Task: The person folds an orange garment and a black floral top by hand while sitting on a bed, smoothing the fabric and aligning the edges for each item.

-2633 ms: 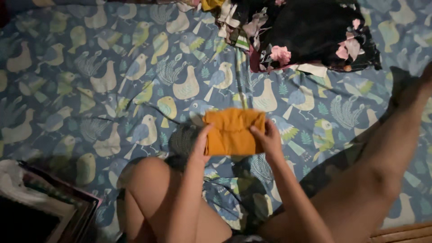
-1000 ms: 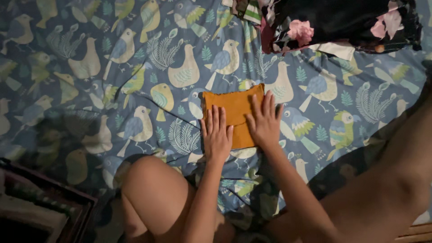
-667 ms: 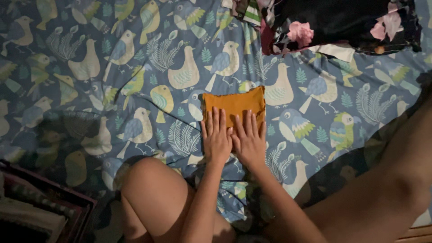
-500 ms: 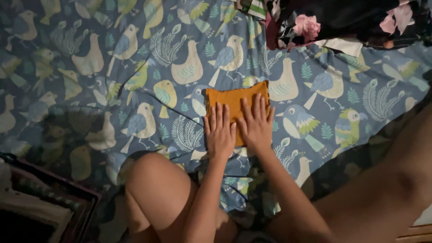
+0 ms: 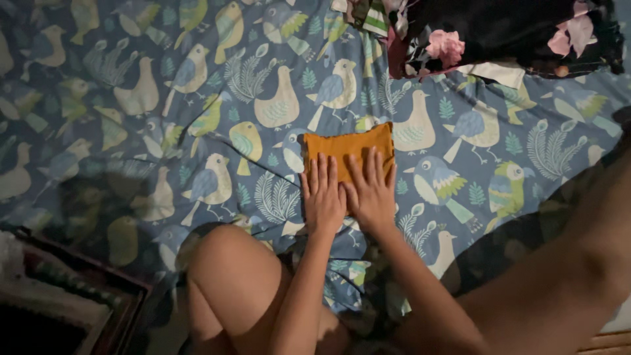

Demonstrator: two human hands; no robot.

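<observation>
Flat, both open: left hand [image 5: 323,197] and right hand [image 5: 369,194] on folded orange cloth [image 5: 347,146], seemingly square-edged, bedsheet [image 5: 131,98] all around.

Left hand [image 5: 323,197] lies flat, palm down, fingers extended and close together, pointing away from the body. Right hand [image 5: 370,192] lies flat beside it, palm down, fingers slightly spread; inner edges of both touch. Both forearms run back toward the torso. Left knee [image 5: 230,276] is bent, raised.

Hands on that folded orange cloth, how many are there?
2. The left hand lies flat on the folded orange cloth's near left part; the right hand lies flat beside it on the right. No other hands show.
</observation>
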